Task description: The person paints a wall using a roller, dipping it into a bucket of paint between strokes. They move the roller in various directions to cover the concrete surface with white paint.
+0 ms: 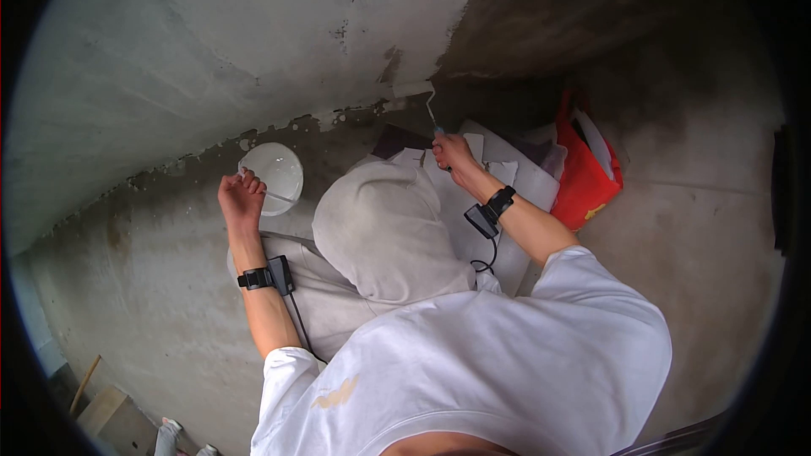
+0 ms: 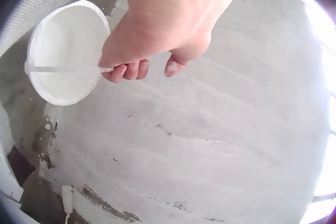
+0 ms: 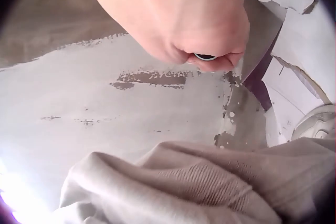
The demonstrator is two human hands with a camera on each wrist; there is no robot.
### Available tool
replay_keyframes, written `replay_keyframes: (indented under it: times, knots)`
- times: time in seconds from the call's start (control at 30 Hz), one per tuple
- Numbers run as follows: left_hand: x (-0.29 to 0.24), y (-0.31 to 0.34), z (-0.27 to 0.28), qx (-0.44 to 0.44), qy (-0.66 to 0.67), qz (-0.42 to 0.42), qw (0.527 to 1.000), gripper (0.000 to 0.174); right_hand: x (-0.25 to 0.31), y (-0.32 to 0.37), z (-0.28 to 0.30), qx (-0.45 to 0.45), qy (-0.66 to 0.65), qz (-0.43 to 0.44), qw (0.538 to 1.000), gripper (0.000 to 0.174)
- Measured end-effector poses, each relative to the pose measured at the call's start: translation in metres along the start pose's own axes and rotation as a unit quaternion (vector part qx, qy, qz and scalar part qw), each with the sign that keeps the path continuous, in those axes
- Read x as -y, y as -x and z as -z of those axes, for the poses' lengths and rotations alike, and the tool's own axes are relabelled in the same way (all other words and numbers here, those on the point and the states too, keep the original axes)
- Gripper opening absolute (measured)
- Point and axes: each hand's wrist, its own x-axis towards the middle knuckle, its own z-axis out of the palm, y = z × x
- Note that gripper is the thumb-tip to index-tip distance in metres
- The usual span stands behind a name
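My left hand point(image 1: 242, 201) point(image 2: 163, 19) grips the thin handle point(image 2: 68, 69) of a white bucket point(image 1: 277, 173) point(image 2: 68, 90), its fingers curled round the handle's end. White paint-like liquid fills the bottom of the bucket. Held in my right hand point(image 1: 456, 156) point(image 3: 194, 19) is a small roller; its white roller head point(image 1: 412, 89) point(image 2: 67, 199) lies against the low part of the wall. In the right wrist view only the round end of its grip point(image 3: 205, 56) shows, the rest being hidden by the hand. White coating covers much of the wall point(image 1: 253, 34) point(image 3: 52, 103), with bare grey patches.
A red bag point(image 1: 579, 177) stands on the floor at the right, beside white sheets point(image 1: 524, 169). My bent knee point(image 1: 380, 228) lies between both hands. White spots dot the floor along the wall's foot. A stick point(image 1: 85, 384) and a block point(image 1: 114, 414) are at the lower left.
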Motion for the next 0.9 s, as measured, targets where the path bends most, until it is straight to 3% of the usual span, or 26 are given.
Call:
replay_keyframes:
  times: [0.17, 0.3, 0.5, 0.9]
  knots:
    - [0.001, 0.001, -0.004, 0.002, 0.002, 0.001, 1.000, 0.015, -0.020, -0.055, 0.001, 0.040, -0.032, -0.046, 0.998, 0.028]
    - [0.002, 0.002, -0.006, -0.002, -0.006, -0.004, 1.000, 0.013, -0.014, -0.057, -0.006, 0.058, -0.039, -0.032, 0.997, 0.031]
    - [0.003, -0.006, 0.002, 0.009, -0.002, -0.014, 1.000, 0.013, 0.050, 0.031, -0.016, 0.046, -0.062, -0.068, 0.995, 0.026]
    - [0.002, -0.009, 0.006, 0.019, 0.005, 0.006, 1.000, 0.012, 0.119, 0.150, -0.033, 0.099, -0.085, -0.005, 0.991, 0.021]
